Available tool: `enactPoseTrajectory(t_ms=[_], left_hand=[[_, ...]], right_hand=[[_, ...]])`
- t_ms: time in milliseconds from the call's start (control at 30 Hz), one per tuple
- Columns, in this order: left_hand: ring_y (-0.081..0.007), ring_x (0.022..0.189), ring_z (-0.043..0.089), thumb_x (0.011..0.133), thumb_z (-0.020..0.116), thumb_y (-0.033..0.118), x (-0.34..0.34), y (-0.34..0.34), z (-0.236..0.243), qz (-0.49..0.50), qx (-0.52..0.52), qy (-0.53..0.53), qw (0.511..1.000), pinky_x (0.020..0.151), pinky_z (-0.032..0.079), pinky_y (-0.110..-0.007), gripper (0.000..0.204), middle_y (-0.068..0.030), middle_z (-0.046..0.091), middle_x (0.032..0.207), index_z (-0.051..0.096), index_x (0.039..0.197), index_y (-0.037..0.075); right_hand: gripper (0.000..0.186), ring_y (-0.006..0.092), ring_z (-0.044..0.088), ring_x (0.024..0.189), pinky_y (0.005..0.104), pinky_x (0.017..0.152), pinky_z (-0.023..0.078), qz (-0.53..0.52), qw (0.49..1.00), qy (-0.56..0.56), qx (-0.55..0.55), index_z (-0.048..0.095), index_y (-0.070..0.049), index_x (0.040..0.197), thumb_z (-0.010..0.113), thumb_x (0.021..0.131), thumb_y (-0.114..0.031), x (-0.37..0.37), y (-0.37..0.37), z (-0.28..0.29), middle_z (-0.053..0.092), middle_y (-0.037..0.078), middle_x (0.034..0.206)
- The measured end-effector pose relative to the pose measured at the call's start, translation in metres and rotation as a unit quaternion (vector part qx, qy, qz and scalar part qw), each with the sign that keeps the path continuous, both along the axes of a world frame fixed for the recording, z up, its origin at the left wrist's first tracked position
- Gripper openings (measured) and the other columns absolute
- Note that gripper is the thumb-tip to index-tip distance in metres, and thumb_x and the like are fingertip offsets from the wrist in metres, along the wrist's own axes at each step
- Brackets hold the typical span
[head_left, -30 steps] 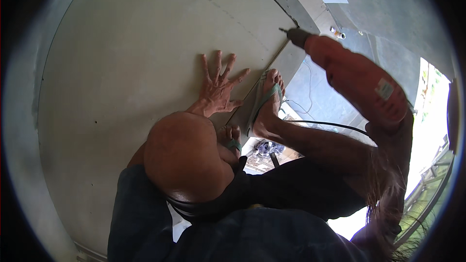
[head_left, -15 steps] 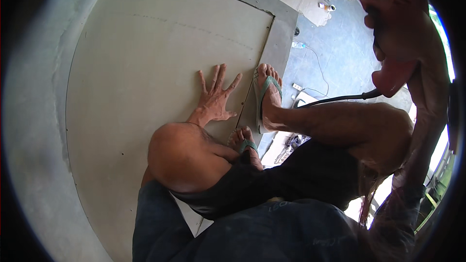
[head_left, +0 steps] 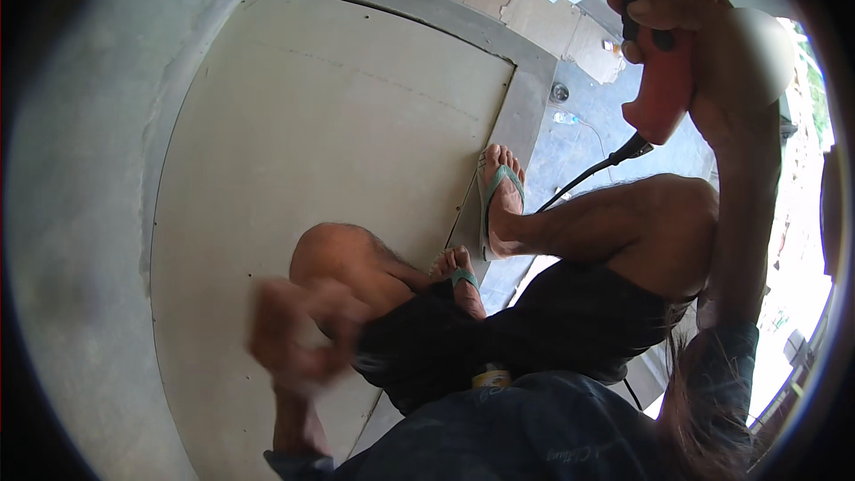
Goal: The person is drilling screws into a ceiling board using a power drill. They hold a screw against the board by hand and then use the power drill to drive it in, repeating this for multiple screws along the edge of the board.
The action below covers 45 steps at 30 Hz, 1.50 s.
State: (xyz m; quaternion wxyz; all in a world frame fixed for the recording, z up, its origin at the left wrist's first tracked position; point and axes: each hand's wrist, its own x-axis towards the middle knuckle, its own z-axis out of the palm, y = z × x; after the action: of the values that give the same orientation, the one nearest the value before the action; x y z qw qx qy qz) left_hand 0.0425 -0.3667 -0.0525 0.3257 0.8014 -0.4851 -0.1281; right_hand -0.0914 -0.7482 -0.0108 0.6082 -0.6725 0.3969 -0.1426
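In my right hand (head_left: 712,53) is a red corded drill (head_left: 663,80), raised at the upper right. My fingers wrap round its handle near the trigger, and its front end is out of view. A black cord (head_left: 597,174) runs from the handle down behind my leg. My left hand (head_left: 303,334) is lifted beside my bent left knee, smeared by motion, its fingers looking curled; whether anything is in them I cannot make out. Beneath me is a large pale flat panel (head_left: 329,134), with small dark screw-like spots along its edges and a faint pencil line across it.
A grey border (head_left: 525,89) frames the panel, and my sandalled foot (head_left: 505,205) rests on it. A grey wall (head_left: 89,169) rises at the left. Lower down, beyond the border, the blue-grey floor holds a clear bottle (head_left: 565,118), a dark round object (head_left: 559,92) and cardboard sheets (head_left: 543,13).
My left hand has come off the panel, where it lay flat with fingers spread, and moved back toward my body. The drill in my right hand has shifted slightly left. The view has tilted.
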Motion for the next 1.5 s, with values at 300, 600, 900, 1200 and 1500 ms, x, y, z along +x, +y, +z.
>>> enactPoseTrajectory(t_ms=[300,600,900,1200,1500], left_hand=[[-0.0259,0.105,0.059,0.086,0.065,0.015,-0.139,0.02,-0.024,-0.381,0.154,0.336,0.847,0.08,0.057,-0.04,0.03,-0.0132,0.055,0.12,0.07,0.115,0.009],[-0.0276,0.111,0.056,0.083,0.068,0.021,-0.168,0.016,-0.014,-0.359,0.09,0.229,0.9,0.079,0.055,-0.041,0.019,-0.0131,0.056,0.118,0.074,0.093,0.006],[-0.0312,0.103,0.062,0.084,0.065,0.022,-0.203,0.01,-0.028,-0.302,0.027,0.147,0.942,0.09,0.052,-0.047,0.023,-0.0107,0.069,0.098,0.075,0.08,0.002],[-0.0329,0.105,0.064,0.088,0.062,0.022,-0.24,0.009,-0.015,-0.288,0.19,-0.004,0.939,0.103,0.044,-0.048,0.028,-0.0125,0.075,0.099,0.078,0.094,0.0],[-0.0249,0.093,0.06,0.086,0.063,0.026,-0.226,0.006,-0.025,-0.31,0.152,0.062,0.936,0.091,0.044,-0.042,0.022,-0.0085,0.067,0.088,0.074,0.075,0.01]], right_hand=[[0.046,0.0124,0.059,0.079,0.0305,0.075,0.052,0.053,0.997,-0.002,0.056,0.065,0.0,0.124,0.074,0.08,-0.011,0.015,-0.009,-0.032,0.068,0.007,0.101],[0.05,0.0143,0.063,0.088,0.0328,0.079,0.053,0.095,0.993,0.028,0.057,0.059,0.001,0.128,0.075,0.082,-0.011,0.038,-0.016,-0.036,0.07,0.01,0.107],[0.065,0.014,0.061,0.096,0.0277,0.079,0.052,0.113,0.989,0.093,0.03,0.052,0.0,0.142,0.076,0.083,-0.012,0.04,-0.061,-0.053,0.065,0.009,0.12],[0.049,0.0219,0.067,0.085,0.0331,0.067,0.061,0.133,0.989,-0.018,0.059,0.059,0.009,0.124,0.07,0.076,0.004,0.062,-0.018,-0.04,0.069,0.016,0.113],[0.05,0.0128,0.059,0.08,0.0285,0.074,0.05,0.13,0.988,0.069,0.04,0.063,0.001,0.128,0.074,0.08,-0.01,0.061,-0.019,-0.046,0.068,0.005,0.098]])
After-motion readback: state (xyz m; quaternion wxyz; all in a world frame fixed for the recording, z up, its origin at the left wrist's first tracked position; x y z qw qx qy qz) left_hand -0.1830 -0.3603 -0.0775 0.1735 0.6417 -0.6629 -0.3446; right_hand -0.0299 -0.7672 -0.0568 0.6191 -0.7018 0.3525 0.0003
